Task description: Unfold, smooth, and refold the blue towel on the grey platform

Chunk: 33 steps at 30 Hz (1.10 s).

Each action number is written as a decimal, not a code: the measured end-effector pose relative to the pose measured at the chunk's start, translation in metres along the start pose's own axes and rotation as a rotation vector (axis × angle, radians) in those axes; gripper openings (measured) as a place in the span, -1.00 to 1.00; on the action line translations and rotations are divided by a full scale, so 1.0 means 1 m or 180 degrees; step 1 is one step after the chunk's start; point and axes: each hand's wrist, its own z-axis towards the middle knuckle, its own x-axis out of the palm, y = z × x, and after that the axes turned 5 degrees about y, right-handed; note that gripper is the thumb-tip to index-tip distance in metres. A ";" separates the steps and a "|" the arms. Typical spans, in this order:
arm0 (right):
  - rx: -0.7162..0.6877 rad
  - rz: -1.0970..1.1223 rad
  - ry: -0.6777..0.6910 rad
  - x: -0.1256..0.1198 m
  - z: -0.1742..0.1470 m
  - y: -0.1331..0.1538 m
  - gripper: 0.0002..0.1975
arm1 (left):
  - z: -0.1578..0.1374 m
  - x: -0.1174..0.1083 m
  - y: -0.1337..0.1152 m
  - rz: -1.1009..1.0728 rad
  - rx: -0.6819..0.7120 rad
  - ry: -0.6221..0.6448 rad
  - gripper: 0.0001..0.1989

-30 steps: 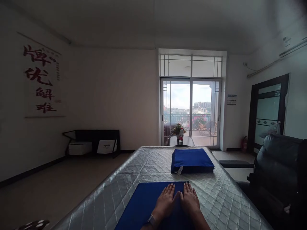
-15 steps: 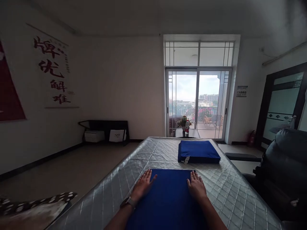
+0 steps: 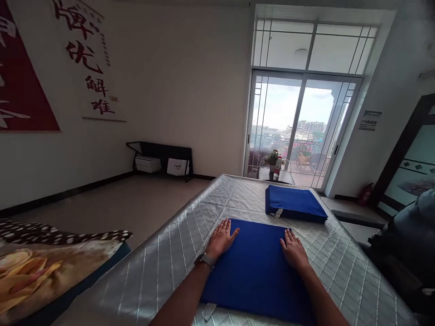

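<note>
A flat blue folded cloth (image 3: 256,271) lies on the silver quilted table cover (image 3: 163,271), with a white tag (image 3: 208,311) sticking out at its near left corner. My left hand (image 3: 221,240) rests flat along the cloth's far left corner, fingers stretched out, a watch on the wrist. On the far right corner lies my right hand (image 3: 294,249), its fingers also extended and pressed down. Neither hand grips anything. Beyond them, toward the far right, sits a stack of folded blue cloths (image 3: 295,201) with a white tag on its near side.
A patterned cushion or cloth (image 3: 68,267) is at the lower left. Behind the table, a small dark table (image 3: 267,175) holds a plant and a bottle (image 3: 277,167). A dark chair-like shape (image 3: 408,244) stands close on the right. Glass sliding doors (image 3: 299,122) are at the back.
The view has tilted down and turned slightly, so more of the blue cloth and its near tag show. Both hands remain flat at the cloth's far corners.
</note>
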 end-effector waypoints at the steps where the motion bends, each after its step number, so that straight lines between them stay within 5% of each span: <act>1: -0.0006 -0.0018 -0.0004 0.001 0.000 0.000 -0.30 | 0.000 0.000 0.000 -0.0007 0.0004 -0.0017 -0.15; 20: -0.0018 -0.0064 -0.0084 -0.002 0.019 0.002 -0.31 | 0.001 0.005 0.002 -0.0251 0.0048 -0.0221 -0.17; 33: -0.0016 0.0176 -0.0112 -0.007 0.010 0.006 -0.34 | 0.002 -0.001 -0.006 0.0375 -0.0027 -0.0143 -0.14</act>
